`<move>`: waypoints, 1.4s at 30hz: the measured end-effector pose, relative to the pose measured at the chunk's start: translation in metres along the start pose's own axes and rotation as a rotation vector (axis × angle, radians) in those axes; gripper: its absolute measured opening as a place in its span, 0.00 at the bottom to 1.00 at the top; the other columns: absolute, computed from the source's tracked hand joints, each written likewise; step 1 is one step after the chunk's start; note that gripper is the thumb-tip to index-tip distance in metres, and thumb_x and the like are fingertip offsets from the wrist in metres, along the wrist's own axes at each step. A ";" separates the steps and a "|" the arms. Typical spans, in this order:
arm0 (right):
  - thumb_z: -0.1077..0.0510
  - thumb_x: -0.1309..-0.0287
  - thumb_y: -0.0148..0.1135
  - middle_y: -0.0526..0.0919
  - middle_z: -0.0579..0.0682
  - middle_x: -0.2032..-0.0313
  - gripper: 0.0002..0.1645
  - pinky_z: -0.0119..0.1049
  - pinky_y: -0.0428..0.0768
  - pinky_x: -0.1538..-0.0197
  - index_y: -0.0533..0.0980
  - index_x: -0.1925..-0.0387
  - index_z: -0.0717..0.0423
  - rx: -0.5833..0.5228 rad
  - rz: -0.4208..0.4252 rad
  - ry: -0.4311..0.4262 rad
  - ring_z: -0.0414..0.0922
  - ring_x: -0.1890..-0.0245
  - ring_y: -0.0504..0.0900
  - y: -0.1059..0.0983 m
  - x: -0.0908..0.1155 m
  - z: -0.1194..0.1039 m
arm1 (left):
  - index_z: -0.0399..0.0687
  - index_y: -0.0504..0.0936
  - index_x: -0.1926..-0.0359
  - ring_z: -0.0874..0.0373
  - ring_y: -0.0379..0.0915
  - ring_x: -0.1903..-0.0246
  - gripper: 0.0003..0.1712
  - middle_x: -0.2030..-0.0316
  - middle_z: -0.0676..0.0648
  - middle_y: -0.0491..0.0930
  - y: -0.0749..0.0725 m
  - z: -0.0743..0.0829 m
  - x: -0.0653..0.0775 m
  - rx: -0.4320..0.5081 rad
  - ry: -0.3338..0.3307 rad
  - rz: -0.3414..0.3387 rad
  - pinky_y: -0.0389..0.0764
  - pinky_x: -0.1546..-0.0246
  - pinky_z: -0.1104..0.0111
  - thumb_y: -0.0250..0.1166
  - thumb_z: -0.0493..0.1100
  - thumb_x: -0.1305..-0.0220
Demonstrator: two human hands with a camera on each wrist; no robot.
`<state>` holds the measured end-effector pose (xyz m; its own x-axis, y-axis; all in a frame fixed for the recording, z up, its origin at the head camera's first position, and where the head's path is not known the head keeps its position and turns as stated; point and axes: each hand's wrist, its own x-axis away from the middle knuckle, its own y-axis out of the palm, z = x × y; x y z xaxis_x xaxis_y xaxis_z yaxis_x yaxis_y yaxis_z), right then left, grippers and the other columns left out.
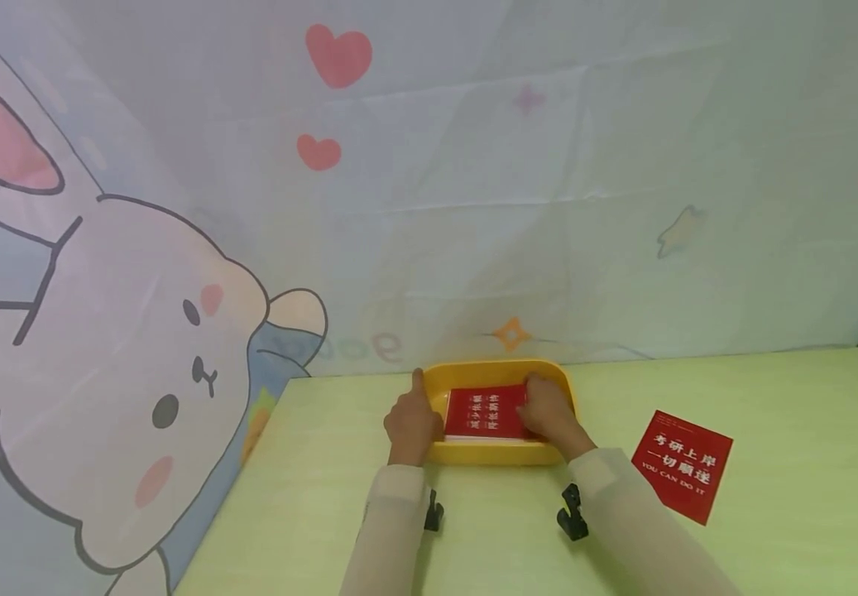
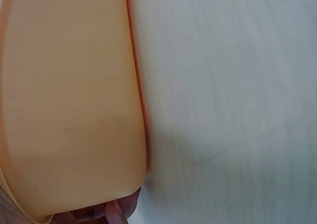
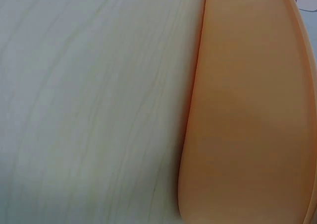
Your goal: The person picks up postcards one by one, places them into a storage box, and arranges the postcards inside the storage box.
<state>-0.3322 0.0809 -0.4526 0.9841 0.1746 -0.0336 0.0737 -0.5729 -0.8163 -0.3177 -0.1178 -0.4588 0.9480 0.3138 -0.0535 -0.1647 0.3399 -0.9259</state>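
Note:
A yellow plastic tray (image 1: 499, 454) stands on the table near the backdrop. Inside it lies a red notebook (image 1: 484, 411) with white characters on the cover and white page edges at the front. My left hand (image 1: 412, 426) grips the tray's left end, index finger pointing up along the rim; its fingers (image 2: 116, 213) show past the tray's end in the left wrist view. Over the tray's right side, my right hand (image 1: 548, 410) reaches in with curled fingers and holds the notebook's right edge. Its fingertips are partly hidden, and the right wrist view shows mainly the tray wall (image 3: 247, 110).
On the table to the right lies another red notebook (image 1: 683, 466), turned at an angle, with white characters and "YOU CAN DO IT". A cloth backdrop (image 1: 473, 207) with a rabbit and hearts rises behind the pale yellow-green table (image 1: 808, 480). Black wrist mounts (image 1: 572, 513) hang under both sleeves.

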 end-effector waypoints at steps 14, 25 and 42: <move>0.64 0.41 0.65 0.76 0.72 0.46 0.35 0.55 0.76 0.39 0.61 0.37 0.75 0.008 0.008 -0.015 0.62 0.48 0.76 0.005 -0.005 0.000 | 0.55 0.57 0.26 0.48 0.72 0.77 0.51 0.64 0.38 0.83 0.002 -0.005 -0.002 0.014 0.024 0.023 0.80 0.70 0.55 0.72 0.38 0.49; 0.65 0.42 0.64 0.78 0.70 0.50 0.32 0.55 0.79 0.44 0.64 0.39 0.72 0.004 0.033 -0.053 0.60 0.53 0.79 0.008 -0.006 0.001 | 0.54 0.58 0.26 0.47 0.74 0.77 0.49 0.67 0.38 0.82 0.000 -0.004 0.000 0.006 0.038 0.047 0.81 0.72 0.54 0.70 0.38 0.48; 0.64 0.43 0.63 0.72 0.73 0.45 0.31 0.60 0.68 0.36 0.64 0.40 0.72 0.036 -0.014 -0.008 0.65 0.47 0.70 0.005 -0.004 -0.003 | 0.54 0.58 0.26 0.49 0.72 0.78 0.47 0.67 0.41 0.82 0.001 -0.002 0.000 -0.005 0.027 0.043 0.81 0.70 0.56 0.68 0.39 0.45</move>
<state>-0.3355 0.0745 -0.4545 0.9816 0.1891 -0.0271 0.0812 -0.5415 -0.8368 -0.3178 -0.1188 -0.4606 0.9469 0.3044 -0.1036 -0.2048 0.3224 -0.9242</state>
